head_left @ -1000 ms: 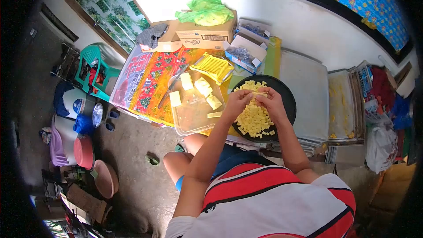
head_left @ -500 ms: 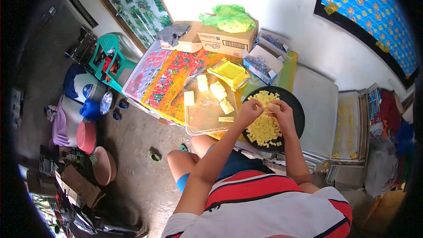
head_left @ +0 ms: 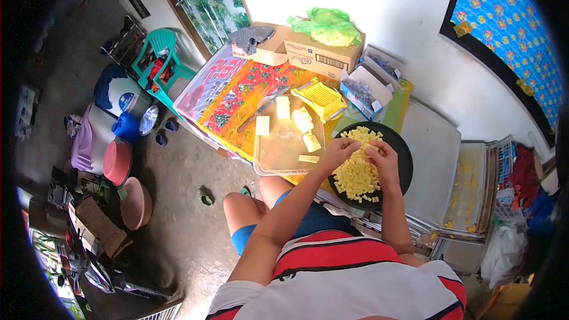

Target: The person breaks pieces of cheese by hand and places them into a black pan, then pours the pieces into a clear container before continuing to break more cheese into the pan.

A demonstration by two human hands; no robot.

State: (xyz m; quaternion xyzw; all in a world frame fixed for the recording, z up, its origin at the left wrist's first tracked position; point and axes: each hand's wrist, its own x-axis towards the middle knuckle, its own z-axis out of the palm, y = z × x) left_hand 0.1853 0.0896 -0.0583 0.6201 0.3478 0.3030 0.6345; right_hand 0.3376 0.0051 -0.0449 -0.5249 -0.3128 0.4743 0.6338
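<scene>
A round black pan [head_left: 405, 169] holds a heap of small pale-yellow cubes [head_left: 355, 181]. Over the heap, my left hand [head_left: 339, 153] is closed in a pinch, its fingertips by the cubes; what it grips is hidden. Facing it, my right hand [head_left: 385, 165] pinches a small yellow piece between thumb and fingers. Left of the pan sits a clear plastic tray [head_left: 272, 157] with several larger yellow blocks [head_left: 302, 120] and a thin yellow strip [head_left: 309, 159]. Behind the tray lies a yellow slotted cutter [head_left: 320, 99], and a knife [head_left: 252, 120] rests along the tray's left edge.
Cardboard boxes [head_left: 323, 53] with a green plastic bag [head_left: 328, 26] stand at the table's back. An open small box [head_left: 364, 92] of clear packets is behind the pan. Metal trays [head_left: 430, 160] are stacked on the right. A green chair [head_left: 163, 41] and basins [head_left: 136, 201] stand left.
The whole view has shifted slightly, with the table scene now a little further right. Both hands stay pinched close together over the cubes.
</scene>
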